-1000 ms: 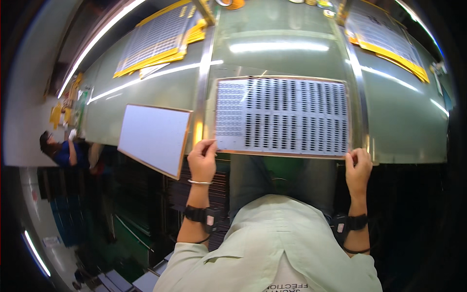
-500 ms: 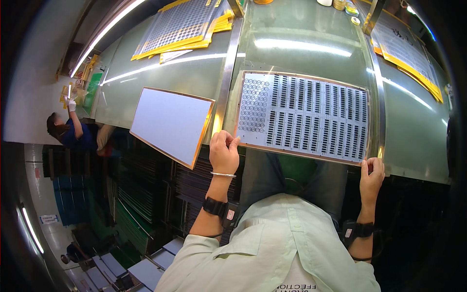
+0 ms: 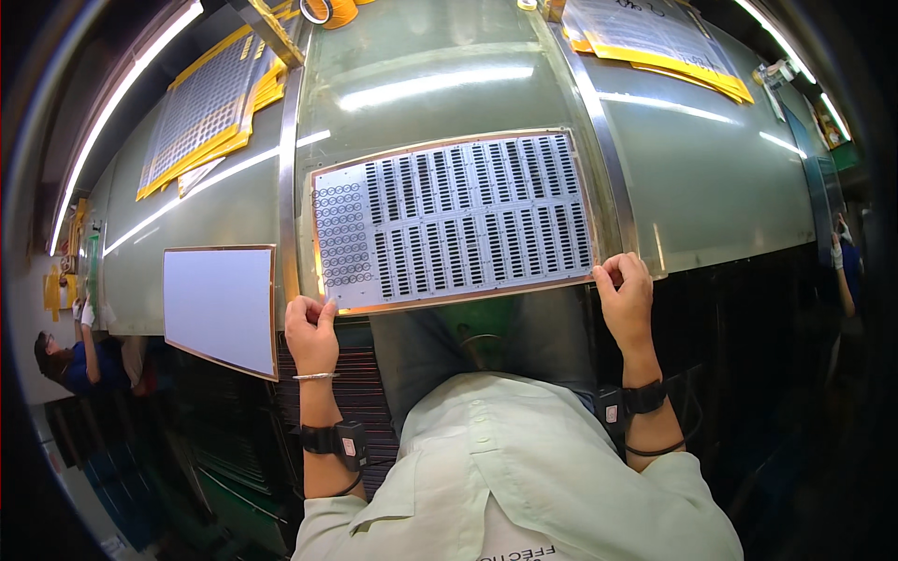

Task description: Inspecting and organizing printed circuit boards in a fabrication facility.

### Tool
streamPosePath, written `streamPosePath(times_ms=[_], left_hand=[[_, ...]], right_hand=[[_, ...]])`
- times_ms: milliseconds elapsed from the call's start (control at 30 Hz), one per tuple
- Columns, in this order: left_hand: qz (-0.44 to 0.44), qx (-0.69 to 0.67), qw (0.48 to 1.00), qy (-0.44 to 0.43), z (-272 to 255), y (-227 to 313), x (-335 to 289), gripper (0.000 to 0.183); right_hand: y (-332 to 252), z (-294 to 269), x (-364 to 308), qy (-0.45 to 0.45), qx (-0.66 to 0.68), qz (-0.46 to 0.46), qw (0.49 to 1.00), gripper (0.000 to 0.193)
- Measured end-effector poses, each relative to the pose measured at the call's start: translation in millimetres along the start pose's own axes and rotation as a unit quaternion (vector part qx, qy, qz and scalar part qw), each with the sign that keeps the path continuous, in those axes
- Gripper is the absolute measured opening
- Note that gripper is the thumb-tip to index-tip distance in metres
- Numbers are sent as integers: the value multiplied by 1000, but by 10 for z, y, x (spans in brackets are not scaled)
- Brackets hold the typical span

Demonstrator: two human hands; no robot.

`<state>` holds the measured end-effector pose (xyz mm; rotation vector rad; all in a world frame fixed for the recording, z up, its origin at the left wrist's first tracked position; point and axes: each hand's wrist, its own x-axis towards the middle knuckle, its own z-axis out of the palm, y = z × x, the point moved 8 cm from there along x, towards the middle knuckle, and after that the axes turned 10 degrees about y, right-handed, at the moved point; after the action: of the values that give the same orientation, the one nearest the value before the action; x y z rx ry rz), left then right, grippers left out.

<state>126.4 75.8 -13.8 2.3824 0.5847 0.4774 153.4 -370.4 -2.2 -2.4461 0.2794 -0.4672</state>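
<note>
Head view has swung rightward since the earlier frame, while both hands stay at the patterned panel's near corners.
Fingers of the left hand (image 3: 311,338) pinch the near left corner and fingers of the right hand (image 3: 629,299) the near right corner of the patterned panel (image 3: 458,220), which lies along the front edge of the desk (image 3: 716,182), between the left metal strip (image 3: 288,173) and the right metal strip (image 3: 601,131). Left of the left strip, a plain white panel (image 3: 220,304) juts past the front edge. Toward the back edge lie yellow-edged sheets on the left (image 3: 198,120) and yellow-edged sheets on the right (image 3: 645,33), with an orange roll (image 3: 343,12) between them. Beyond the left end, a co-worker (image 3: 86,365) wears white gloves.
</note>
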Motion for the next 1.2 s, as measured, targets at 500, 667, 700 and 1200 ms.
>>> streamPosePath(times_ms=[500,667,700,1200], left_hand=[[-12,-9,1000,-2,-19,48,8,25],[4,39,999,-12,-5,55,8,23],[15,36,999,-3,-15,60,21,23],[66,106,991,41,-177,148,31,27]], right_hand=[[-47,9,47,-31,-5,-7,999,16],[-55,12,47,-38,-17,-22,999,15],[-54,21,50,-40,-28,-25,999,15],[-225,31,20,-37,14,20,999,15]])
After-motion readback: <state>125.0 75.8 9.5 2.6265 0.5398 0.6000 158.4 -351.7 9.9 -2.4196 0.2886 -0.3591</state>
